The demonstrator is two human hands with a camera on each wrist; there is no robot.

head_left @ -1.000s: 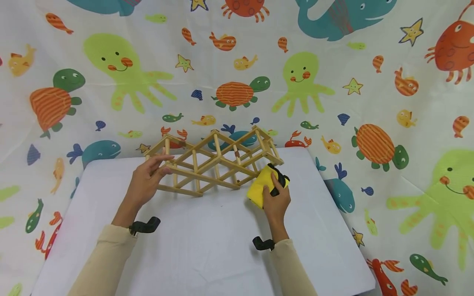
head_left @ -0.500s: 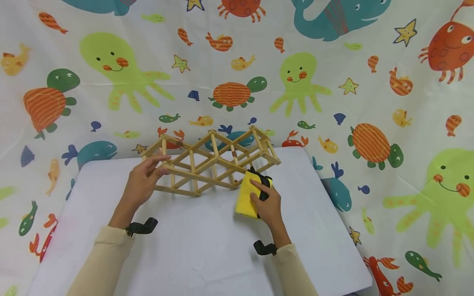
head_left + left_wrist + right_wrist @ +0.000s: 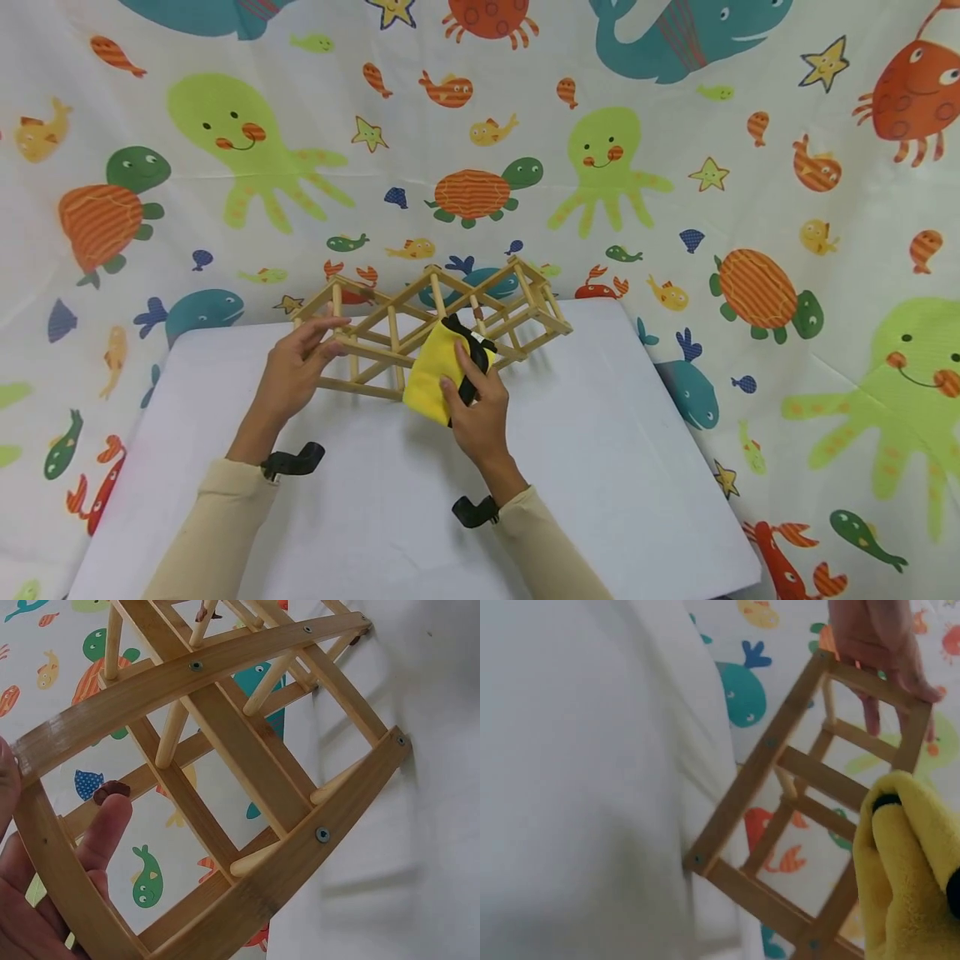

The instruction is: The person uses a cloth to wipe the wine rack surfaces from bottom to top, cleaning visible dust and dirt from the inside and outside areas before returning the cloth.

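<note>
A wooden lattice rack point(image 3: 553, 319) of crossed slats and round dowels stands tilted on the white table. At its left end my left hand point(image 3: 292, 367) grips the frame. Up close in the left wrist view, the fingers point(image 3: 105, 832) curl around an end slat of the rack point(image 3: 244, 754). A folded yellow cloth point(image 3: 431, 375) with black edging is held in my right hand point(image 3: 480, 417), over the rack's lower middle slats. The cloth point(image 3: 904, 892) lies against a slat in the right wrist view and hides part of it.
Under the rack is the white tabletop point(image 3: 360, 517), its right edge running down toward the lower right. Close behind the rack hangs a white curtain point(image 3: 420, 150) printed with sea animals. A black wrist camera point(image 3: 296, 458) sits on the left forearm, another point(image 3: 474, 512) on the right.
My right hand has slid the yellow cloth leftward along the front of the rack, from near its right end to the middle. The left hand and the rack have stayed in place.
</note>
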